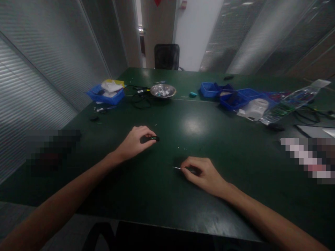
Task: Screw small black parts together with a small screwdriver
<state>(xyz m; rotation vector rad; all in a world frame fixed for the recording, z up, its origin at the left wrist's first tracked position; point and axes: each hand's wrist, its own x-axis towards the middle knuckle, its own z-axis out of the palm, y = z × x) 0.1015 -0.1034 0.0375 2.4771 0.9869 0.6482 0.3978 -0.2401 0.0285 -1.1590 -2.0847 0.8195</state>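
Note:
My left hand [134,142] is closed just above the green tabletop, left of the middle. Its thumb and fingers pinch a small black piece with a greenish patch [155,138]; its exact kind is too small to make out. Nearer the front edge and to the right, my right hand [203,173] is closed round a thin tool with a slender metal tip [177,168]. The tip points left, and the fingers hide most of the tool. The two hands are apart. A few tiny white bits [178,147] lie on the table between and beyond them.
Farther back stands a metal bowl [175,91] with small parts inside. Blue bins stand at left [112,100] and right [208,90], with black cables [141,106] near the bowl. A clear plastic package [290,103] lies at right. Across the table is a black chair [166,55].

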